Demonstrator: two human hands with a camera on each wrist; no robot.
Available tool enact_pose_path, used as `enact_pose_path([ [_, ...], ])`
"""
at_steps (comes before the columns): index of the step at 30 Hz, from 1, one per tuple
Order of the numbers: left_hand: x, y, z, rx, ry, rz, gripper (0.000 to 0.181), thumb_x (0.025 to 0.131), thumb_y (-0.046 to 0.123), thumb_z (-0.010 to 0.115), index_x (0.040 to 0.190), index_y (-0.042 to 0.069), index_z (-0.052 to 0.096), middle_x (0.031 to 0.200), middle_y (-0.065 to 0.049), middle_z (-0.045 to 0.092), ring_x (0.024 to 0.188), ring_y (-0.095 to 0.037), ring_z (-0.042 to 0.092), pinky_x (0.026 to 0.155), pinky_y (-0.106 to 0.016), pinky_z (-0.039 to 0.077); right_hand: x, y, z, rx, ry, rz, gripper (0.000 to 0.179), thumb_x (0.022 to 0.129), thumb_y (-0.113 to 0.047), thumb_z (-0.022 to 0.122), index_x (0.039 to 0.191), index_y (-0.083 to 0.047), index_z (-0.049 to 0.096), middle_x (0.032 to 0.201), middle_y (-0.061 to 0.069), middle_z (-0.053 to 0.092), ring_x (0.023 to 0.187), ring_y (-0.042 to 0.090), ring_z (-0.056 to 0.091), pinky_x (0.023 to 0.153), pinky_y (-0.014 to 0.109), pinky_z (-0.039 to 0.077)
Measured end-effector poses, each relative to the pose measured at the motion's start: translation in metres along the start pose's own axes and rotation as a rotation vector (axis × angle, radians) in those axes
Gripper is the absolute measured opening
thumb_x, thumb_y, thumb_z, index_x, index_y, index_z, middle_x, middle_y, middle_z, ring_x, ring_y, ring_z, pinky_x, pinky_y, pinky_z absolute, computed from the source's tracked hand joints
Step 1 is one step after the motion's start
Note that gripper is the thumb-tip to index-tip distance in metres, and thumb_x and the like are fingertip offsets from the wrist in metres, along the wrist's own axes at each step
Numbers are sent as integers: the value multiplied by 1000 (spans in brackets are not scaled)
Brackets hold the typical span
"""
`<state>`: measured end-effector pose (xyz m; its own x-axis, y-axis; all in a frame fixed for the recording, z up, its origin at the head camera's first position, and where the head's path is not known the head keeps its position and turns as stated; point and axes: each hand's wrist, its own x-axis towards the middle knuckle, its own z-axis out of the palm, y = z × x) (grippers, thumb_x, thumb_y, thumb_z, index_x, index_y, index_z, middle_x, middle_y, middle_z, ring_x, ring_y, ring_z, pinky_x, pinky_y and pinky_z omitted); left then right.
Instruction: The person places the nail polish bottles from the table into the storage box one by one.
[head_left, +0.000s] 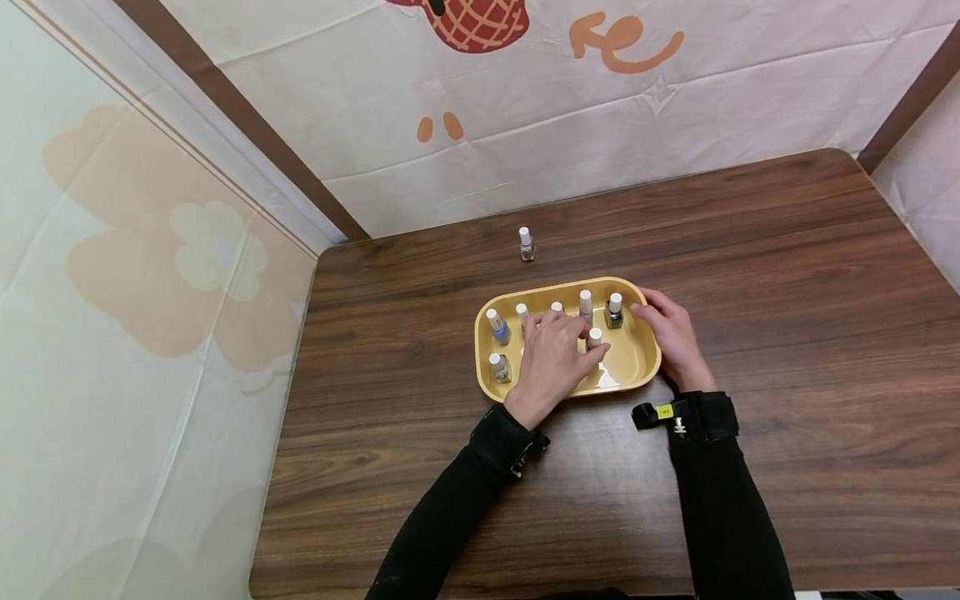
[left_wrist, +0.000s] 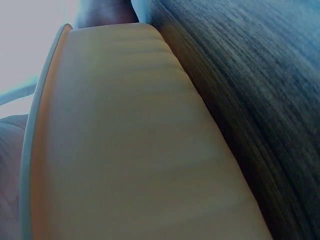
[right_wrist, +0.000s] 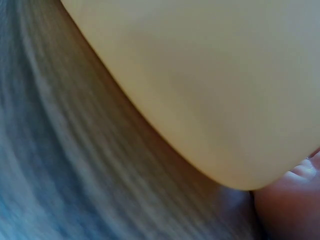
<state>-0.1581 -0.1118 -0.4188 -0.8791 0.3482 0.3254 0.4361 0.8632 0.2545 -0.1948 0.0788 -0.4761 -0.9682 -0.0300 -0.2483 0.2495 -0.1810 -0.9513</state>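
A yellow tray (head_left: 491,302) on the table holds several nail polish bottles with white caps. My left hand (head_left: 553,354) reaches over the tray's near side and pinches a nail polish bottle (head_left: 595,337) between thumb and fingers; its lower part is mostly hidden. My right hand (head_left: 675,337) grips the tray's right end, thumb at the rim. Around the left hand stand a blue bottle (head_left: 500,332), a clear one (head_left: 501,372) and a dark one (head_left: 614,314). In both wrist views, the tray's outer wall (left_wrist: 125,125) (right_wrist: 210,90) fills much of the picture.
Behind the tray, another white-capped nail polish bottle (head_left: 527,247) stands alone on the brown wood table (head_left: 390,333). A pale printed cloth (head_left: 360,108) hangs along the table's back edge, and a flowered panel (head_left: 150,350) borders its left side.
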Motion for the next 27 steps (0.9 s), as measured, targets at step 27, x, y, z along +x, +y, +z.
enact_pose_path([
  [27, -4, -2, 7, 50, 6, -2, 27, 78, 46, 76, 72, 21, 66, 71, 10, 67, 83, -12, 58, 87, -37, 41, 2, 2, 0, 19, 3, 15, 38, 95, -17, 61, 130, -4, 56, 112, -7, 56, 97, 4, 60, 80, 14, 53],
])
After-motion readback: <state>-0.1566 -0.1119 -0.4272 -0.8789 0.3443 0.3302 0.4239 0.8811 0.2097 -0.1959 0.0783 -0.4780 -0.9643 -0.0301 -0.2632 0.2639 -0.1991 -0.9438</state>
